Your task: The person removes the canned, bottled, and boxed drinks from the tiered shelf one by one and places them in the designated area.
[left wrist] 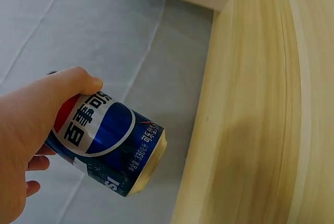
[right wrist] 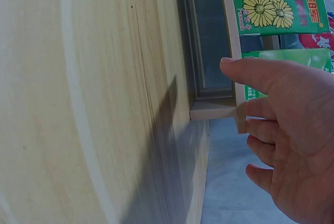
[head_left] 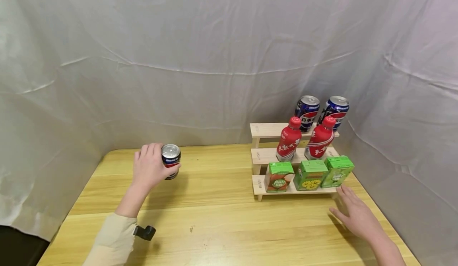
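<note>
A person's left hand (head_left: 148, 169) grips a blue cola can (head_left: 171, 160) upright at the back left of the wooden tabletop (head_left: 222, 226), fingers wrapped round it and hiding much of its label. The right hand (head_left: 356, 214), fingers straight and holding nothing, lies just in front of a three-step wooden rack (head_left: 258, 183); its forearm is cut off by the frame. On the rack, two red bottles (head_left: 288, 140) partly hide two blue cans (head_left: 307, 111).

Open right hand (right wrist: 292, 145) beside wooden shelf (right wrist: 229, 51), green chrysanthemum carton (right wrist: 279, 4) above.
</note>
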Motion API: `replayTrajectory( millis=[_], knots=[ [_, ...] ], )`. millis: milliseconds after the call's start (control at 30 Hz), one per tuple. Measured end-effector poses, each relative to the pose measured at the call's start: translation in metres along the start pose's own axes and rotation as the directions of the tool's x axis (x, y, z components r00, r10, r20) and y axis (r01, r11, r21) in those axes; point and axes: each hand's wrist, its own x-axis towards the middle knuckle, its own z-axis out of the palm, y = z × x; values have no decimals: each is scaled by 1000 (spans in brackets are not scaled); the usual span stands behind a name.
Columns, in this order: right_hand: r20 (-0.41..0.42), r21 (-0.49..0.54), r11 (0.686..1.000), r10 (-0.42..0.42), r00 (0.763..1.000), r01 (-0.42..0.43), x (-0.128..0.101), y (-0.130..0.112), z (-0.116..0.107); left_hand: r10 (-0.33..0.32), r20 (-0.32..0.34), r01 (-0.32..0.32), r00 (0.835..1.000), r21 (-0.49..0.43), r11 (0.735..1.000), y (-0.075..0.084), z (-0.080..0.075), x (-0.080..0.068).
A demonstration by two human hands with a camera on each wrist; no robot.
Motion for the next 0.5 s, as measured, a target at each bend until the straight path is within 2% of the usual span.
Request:
replayTrajectory(
  millis=[500],
  knots=[
    [-10, 4, 1000, -9, 1000, 9, -1, 2, 2, -116, 81, 113, 990, 32, 993, -39, 9, -11]
  ],
)
